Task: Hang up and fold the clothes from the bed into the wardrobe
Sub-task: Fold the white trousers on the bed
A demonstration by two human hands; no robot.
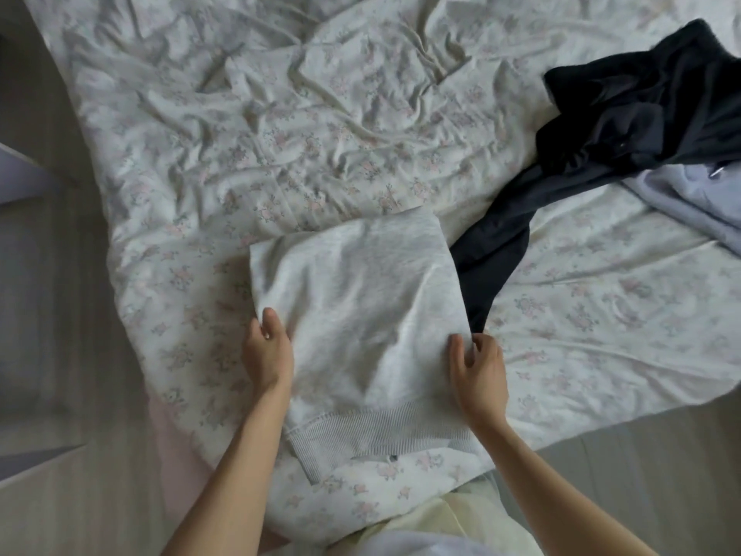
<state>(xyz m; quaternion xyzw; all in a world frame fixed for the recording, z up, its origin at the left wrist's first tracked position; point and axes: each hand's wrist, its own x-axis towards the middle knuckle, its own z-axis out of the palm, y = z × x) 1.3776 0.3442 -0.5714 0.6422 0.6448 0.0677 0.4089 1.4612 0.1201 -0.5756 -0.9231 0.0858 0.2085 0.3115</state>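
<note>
Dim, soft daylight; edges bend, left side perhaps motion-blurred.

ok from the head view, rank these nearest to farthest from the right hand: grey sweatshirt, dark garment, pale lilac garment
1. Grey sweatshirt: under the right hand, which grips its right edge.
2. Dark garment: its trailing end lies just above that hand, the bulk up to the right.
3. Pale lilac garment: far right edge of the bed.
</note>
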